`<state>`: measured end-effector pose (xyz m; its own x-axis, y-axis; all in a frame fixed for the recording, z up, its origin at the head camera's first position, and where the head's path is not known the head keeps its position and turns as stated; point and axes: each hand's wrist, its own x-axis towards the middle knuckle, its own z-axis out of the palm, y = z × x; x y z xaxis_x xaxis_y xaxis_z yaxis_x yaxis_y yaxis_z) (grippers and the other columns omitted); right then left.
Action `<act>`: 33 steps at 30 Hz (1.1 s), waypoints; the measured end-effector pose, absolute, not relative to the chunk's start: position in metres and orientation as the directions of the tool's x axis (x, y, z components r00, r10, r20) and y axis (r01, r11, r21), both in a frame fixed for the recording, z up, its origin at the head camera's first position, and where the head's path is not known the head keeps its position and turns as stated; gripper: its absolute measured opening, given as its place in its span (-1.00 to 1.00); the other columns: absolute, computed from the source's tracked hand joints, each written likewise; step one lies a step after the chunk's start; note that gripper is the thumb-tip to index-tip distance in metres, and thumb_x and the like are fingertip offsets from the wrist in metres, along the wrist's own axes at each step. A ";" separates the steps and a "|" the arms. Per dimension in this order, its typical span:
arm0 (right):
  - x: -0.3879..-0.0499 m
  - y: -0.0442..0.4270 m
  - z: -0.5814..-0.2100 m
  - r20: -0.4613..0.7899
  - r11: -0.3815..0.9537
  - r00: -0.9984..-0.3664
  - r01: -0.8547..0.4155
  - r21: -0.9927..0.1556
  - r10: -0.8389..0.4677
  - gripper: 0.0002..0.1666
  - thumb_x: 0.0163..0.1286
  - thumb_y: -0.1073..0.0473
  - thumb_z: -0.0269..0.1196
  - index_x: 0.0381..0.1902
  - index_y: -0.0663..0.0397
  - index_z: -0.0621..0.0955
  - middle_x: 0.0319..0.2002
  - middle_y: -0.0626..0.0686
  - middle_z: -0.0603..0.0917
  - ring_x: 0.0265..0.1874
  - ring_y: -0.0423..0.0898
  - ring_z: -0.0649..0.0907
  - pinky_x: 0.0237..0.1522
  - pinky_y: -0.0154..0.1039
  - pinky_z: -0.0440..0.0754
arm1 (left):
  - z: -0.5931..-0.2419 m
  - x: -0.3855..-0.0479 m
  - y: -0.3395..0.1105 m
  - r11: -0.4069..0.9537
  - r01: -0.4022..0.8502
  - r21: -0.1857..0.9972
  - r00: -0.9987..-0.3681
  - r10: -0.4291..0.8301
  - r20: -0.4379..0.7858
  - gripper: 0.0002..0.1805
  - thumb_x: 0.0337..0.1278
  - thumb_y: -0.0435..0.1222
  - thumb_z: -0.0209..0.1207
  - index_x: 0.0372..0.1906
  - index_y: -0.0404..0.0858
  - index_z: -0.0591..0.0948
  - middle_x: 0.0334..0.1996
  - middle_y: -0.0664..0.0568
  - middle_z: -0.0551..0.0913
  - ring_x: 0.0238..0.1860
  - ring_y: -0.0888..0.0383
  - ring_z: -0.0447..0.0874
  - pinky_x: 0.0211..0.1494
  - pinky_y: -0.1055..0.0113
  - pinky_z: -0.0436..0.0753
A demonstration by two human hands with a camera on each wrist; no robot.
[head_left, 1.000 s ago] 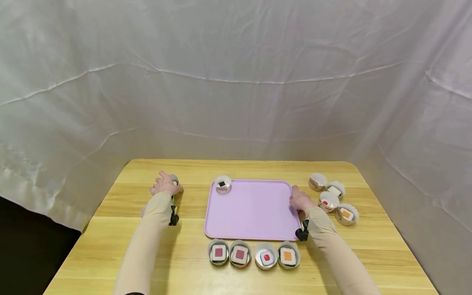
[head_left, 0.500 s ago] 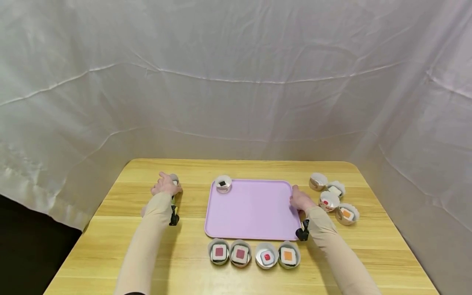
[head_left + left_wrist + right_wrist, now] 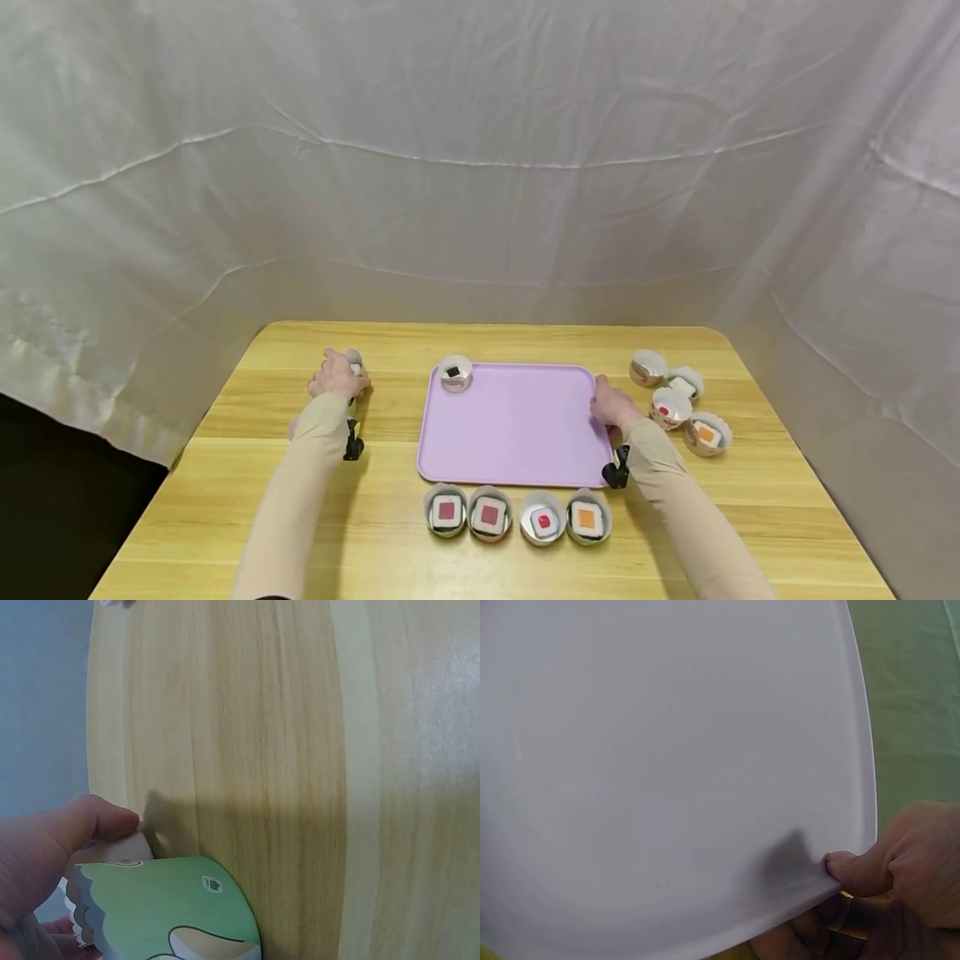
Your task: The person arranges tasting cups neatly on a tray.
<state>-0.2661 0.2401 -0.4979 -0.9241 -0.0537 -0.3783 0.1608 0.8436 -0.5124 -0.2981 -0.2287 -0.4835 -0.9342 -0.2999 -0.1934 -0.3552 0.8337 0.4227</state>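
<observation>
On the left of the table my left hand (image 3: 335, 374) curls its thumb and fingers round a pale paper cup (image 3: 120, 850), mostly hidden by the hand and a green paper cup (image 3: 172, 900) lying close to it. In the head view a grey-rimmed cup (image 3: 354, 357) with something white in it shows just beyond the fingers. My right hand (image 3: 613, 405) pinches the lilac tray (image 3: 517, 425) at its right edge. In the right wrist view the thumb (image 3: 855, 871) presses on the rim and the fingers lie underneath. One cup (image 3: 454, 373) with a black piece stands in the tray's far left corner.
In front of the tray stands a row of several paper cups (image 3: 490, 515) with toy sushi pieces. More cups (image 3: 670, 408) cluster to the right of my right hand. A pale pink thing (image 3: 292, 427) shows partly behind the left sleeve. Grey cloth (image 3: 510, 208) hangs behind the table.
The cup beyond my left hand has shifted slightly toward the far edge. Both hands stay nearly in place; the tray and the other cups look the same.
</observation>
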 end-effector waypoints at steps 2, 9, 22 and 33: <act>-0.266 0.241 -0.497 -0.377 0.846 -0.924 0.153 -0.512 -0.061 -0.52 0.48 0.30 -0.06 0.23 0.50 0.15 -0.20 0.52 0.54 -0.47 0.17 0.67 -0.61 -0.14 0.72 | -0.484 -0.298 -0.228 0.832 -0.348 0.431 -0.937 -0.302 -0.175 -0.09 0.07 -0.13 0.34 0.32 -0.54 0.12 0.07 -0.51 0.56 0.12 -0.44 0.55 0.19 -0.25 0.55; -0.266 0.243 -0.500 -0.373 0.839 -0.927 0.166 -0.519 -0.047 -0.50 0.49 0.30 -0.06 0.27 0.48 0.14 -0.15 0.55 0.53 -0.45 0.19 0.68 -0.61 -0.08 0.73 | -0.484 -0.299 -0.226 0.818 -0.312 0.483 -0.946 -0.316 -0.075 -0.19 0.04 -0.13 0.38 0.22 -0.50 0.25 -0.03 -0.46 0.59 0.00 -0.40 0.58 0.01 -0.20 0.61; -0.267 0.244 -0.504 -0.331 0.862 -0.942 0.119 -0.493 -0.059 -0.56 0.50 0.29 -0.07 0.19 0.49 0.18 -0.19 0.54 0.55 -0.47 0.16 0.67 -0.61 -0.12 0.71 | -0.477 -0.300 -0.214 0.842 -0.247 0.480 -0.954 -0.297 0.030 -0.27 -0.01 -0.12 0.30 0.16 -0.50 0.32 -0.06 -0.46 0.60 -0.06 -0.39 0.62 -0.10 -0.18 0.68; -0.268 0.243 -0.505 -0.331 0.862 -0.942 0.125 -0.491 -0.053 -0.57 0.50 0.28 -0.07 0.19 0.47 0.19 -0.22 0.50 0.56 -0.47 0.15 0.68 -0.61 -0.13 0.71 | -0.465 -0.304 -0.191 0.857 -0.162 0.489 -0.978 -0.206 0.036 -0.32 -0.06 -0.12 0.34 0.11 -0.45 0.40 -0.12 -0.39 0.63 -0.10 -0.29 0.65 -0.12 -0.04 0.70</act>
<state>-0.2681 0.2429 -0.5051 -0.9420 -0.0526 -0.3314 0.1248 0.8620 -0.4914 -0.3043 -0.1912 -0.4652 -0.9779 -0.2056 0.0364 -0.1621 0.8573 0.4886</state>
